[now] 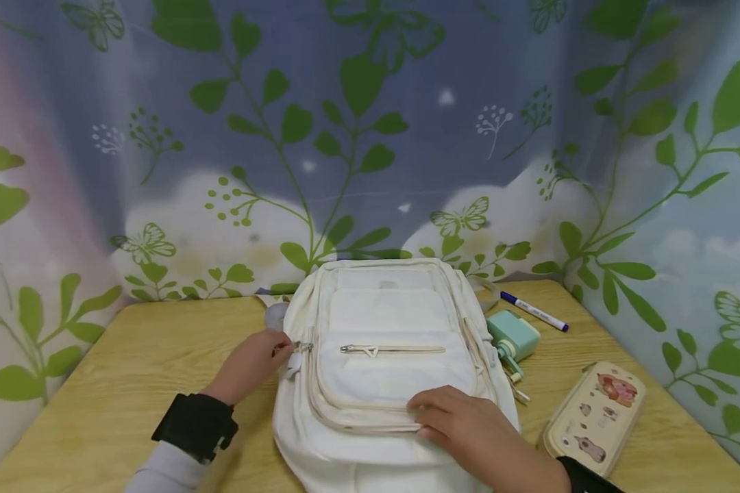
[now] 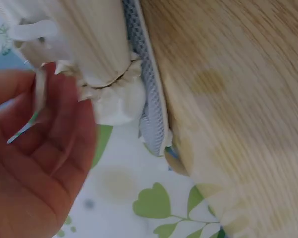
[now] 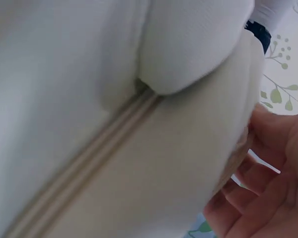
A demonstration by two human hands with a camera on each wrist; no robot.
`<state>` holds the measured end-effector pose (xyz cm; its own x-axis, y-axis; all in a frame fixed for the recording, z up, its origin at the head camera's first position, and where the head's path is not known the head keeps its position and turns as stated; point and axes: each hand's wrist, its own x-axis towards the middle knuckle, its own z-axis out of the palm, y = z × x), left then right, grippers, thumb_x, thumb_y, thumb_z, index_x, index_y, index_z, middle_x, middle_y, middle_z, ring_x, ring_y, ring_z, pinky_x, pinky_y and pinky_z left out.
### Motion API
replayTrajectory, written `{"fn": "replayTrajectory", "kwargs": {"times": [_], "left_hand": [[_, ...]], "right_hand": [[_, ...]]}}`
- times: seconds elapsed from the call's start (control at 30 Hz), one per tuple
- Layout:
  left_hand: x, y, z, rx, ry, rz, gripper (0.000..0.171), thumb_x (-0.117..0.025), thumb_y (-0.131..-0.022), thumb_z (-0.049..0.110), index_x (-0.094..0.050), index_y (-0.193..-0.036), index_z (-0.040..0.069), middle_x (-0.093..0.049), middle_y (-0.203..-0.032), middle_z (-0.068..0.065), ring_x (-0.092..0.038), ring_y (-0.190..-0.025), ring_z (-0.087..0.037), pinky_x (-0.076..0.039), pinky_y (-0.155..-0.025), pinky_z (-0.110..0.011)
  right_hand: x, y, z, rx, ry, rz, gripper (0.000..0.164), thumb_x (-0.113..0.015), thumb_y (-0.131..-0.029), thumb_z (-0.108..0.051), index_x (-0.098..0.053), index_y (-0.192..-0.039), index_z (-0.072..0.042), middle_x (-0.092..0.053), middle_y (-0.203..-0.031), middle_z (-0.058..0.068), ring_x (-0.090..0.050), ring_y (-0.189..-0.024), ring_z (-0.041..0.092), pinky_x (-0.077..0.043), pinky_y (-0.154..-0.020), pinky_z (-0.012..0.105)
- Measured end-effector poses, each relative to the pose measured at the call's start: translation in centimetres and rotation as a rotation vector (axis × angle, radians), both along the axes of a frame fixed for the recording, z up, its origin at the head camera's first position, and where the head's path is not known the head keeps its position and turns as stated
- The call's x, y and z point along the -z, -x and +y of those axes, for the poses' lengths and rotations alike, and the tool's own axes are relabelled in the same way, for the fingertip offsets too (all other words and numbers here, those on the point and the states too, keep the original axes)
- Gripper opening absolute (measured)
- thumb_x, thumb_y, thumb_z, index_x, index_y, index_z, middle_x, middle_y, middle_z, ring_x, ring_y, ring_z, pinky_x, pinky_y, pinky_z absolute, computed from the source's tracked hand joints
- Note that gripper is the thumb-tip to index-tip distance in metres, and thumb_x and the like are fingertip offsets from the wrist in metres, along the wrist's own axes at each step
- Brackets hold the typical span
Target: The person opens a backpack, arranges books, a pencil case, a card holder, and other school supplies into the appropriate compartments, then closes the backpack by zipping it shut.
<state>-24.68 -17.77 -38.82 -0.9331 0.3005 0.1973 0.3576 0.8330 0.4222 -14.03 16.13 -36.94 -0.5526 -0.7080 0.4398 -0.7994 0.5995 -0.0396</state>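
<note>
A white backpack [image 1: 388, 308] lies on the table with its front pocket and short zipper [image 1: 395, 350] facing up. At its left side, my left hand [image 1: 255, 363] pinches a zipper pull [image 1: 302, 346] between thumb and fingers. The left wrist view shows the same left hand [image 2: 44, 144] with curled fingers beside the bag's gathered side pocket [image 2: 119, 101]. My right hand [image 1: 469, 424] grips the lower front edge of the backpack. In the right wrist view, that right hand [image 3: 268, 173] has thumb and curled fingers at the edge of the white fabric [image 3: 179, 163]; its fingertips are partly hidden.
To the right of the bag lie a teal bottle-like item [image 1: 513, 335], a blue-capped marker [image 1: 533, 311] and a cream pencil case [image 1: 598, 418] with printed pictures. A grey round thing [image 1: 275, 316] sits by the bag's left side. Leaf-patterned curtains [image 1: 370, 171] hang behind the wooden table [image 1: 129, 383].
</note>
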Motion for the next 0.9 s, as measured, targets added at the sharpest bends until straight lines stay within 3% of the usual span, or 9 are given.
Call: {"fn": "replayTrajectory", "kwargs": {"times": [0.13,0.23,0.4,0.47,0.53,0.67,0.73,0.8,0.9], "left_hand": [[-0.4,-0.5,0.2,0.046,-0.004,0.038,0.014,-0.055,-0.094,0.017,-0.064,-0.1,0.009,-0.059,-0.098,-0.006,-0.057,-0.082,-0.016,-0.046,-0.07,-0.031],[-1.0,-1.0,0.8,0.097,-0.075,0.056,0.02,-0.053,-0.096,0.026,-0.062,-0.108,0.013,-0.058,-0.111,-0.004,-0.058,-0.095,-0.019,-0.047,-0.079,-0.036],[-3.5,-3.0,3.1,0.361,-0.249,-0.099,0.043,-0.056,-0.089,0.044,-0.052,-0.126,0.023,-0.051,-0.131,0.001,-0.047,-0.126,-0.02,-0.04,-0.101,-0.042],[-4.4,-3.8,4.5,0.452,-0.239,-0.157,0.058,-0.062,-0.083,0.047,-0.045,-0.134,0.025,-0.045,-0.139,0.003,-0.04,-0.132,-0.018,-0.035,-0.107,-0.039],[-5.1,-4.2,6.0,0.486,-0.184,-0.102,0.065,-0.067,-0.081,0.043,-0.042,-0.138,0.023,-0.046,-0.141,0.003,-0.042,-0.131,-0.017,-0.037,-0.106,-0.035],[-5.7,-3.9,8.4,0.367,-0.111,0.153,0.046,-0.069,-0.084,0.022,-0.053,-0.127,0.02,-0.063,-0.121,0.003,-0.061,-0.103,-0.011,-0.049,-0.087,-0.028],[-5.7,-3.7,8.9,0.302,-0.115,0.232,0.034,-0.068,-0.085,0.015,-0.059,-0.118,0.019,-0.067,-0.107,0.004,-0.064,-0.088,-0.007,-0.05,-0.076,-0.026],[-5.6,-3.6,9.2,0.274,-0.133,0.24,0.027,-0.067,-0.085,0.014,-0.062,-0.111,0.02,-0.068,-0.1,0.006,-0.063,-0.083,-0.004,-0.049,-0.071,-0.023],[-5.3,-3.5,9.3,0.249,-0.13,0.246,0.023,-0.068,-0.085,0.017,-0.063,-0.107,0.02,-0.068,-0.096,0.008,-0.061,-0.078,-0.003,-0.048,-0.068,-0.021]], "right_hand": [[-1.0,0.3,0.2,0.038,0.031,-0.062,0.011,-0.066,-0.086,-0.018,-0.069,-0.096,-0.02,-0.06,-0.108,-0.009,-0.06,-0.091,0.005,-0.048,-0.066,0.014],[-1.8,0.6,0.2,0.061,0.075,-0.067,0.008,-0.066,-0.085,-0.017,-0.069,-0.092,-0.021,-0.06,-0.102,-0.01,-0.06,-0.083,0.002,-0.046,-0.062,0.012],[-3.6,1.9,0.1,0.078,0.128,-0.001,0.005,-0.065,-0.087,-0.015,-0.068,-0.09,-0.018,-0.061,-0.097,-0.009,-0.06,-0.079,0.002,-0.046,-0.061,0.014],[-4.5,2.5,0.1,0.082,0.143,0.061,0.004,-0.066,-0.086,-0.014,-0.068,-0.088,-0.017,-0.061,-0.096,-0.008,-0.06,-0.078,0.003,-0.047,-0.061,0.015],[-5.5,3.1,0.3,0.083,0.155,0.129,0.003,-0.067,-0.085,-0.013,-0.068,-0.087,-0.015,-0.061,-0.095,-0.007,-0.06,-0.077,0.004,-0.047,-0.06,0.016],[-7.2,4.2,1.0,0.049,0.151,0.227,0.008,-0.065,-0.087,-0.02,-0.069,-0.084,-0.014,-0.061,-0.094,-0.006,-0.059,-0.074,0.004,-0.045,-0.057,0.018],[-7.7,4.9,1.7,0.06,0.139,0.253,0.016,-0.06,-0.091,-0.025,-0.069,-0.084,-0.014,-0.062,-0.091,-0.005,-0.059,-0.073,0.006,-0.046,-0.058,0.02],[-8.1,5.9,3.0,0.144,0.095,0.218,0.022,-0.056,-0.094,-0.028,-0.068,-0.086,-0.012,-0.062,-0.086,-0.003,-0.058,-0.071,0.008,-0.046,-0.058,0.024],[-8.0,8.5,6.0,0.367,-0.005,0.09,0.021,-0.055,-0.095,-0.025,-0.069,-0.091,-0.01,-0.063,-0.084,0.003,-0.057,-0.066,0.013,-0.045,-0.055,0.028]]}}
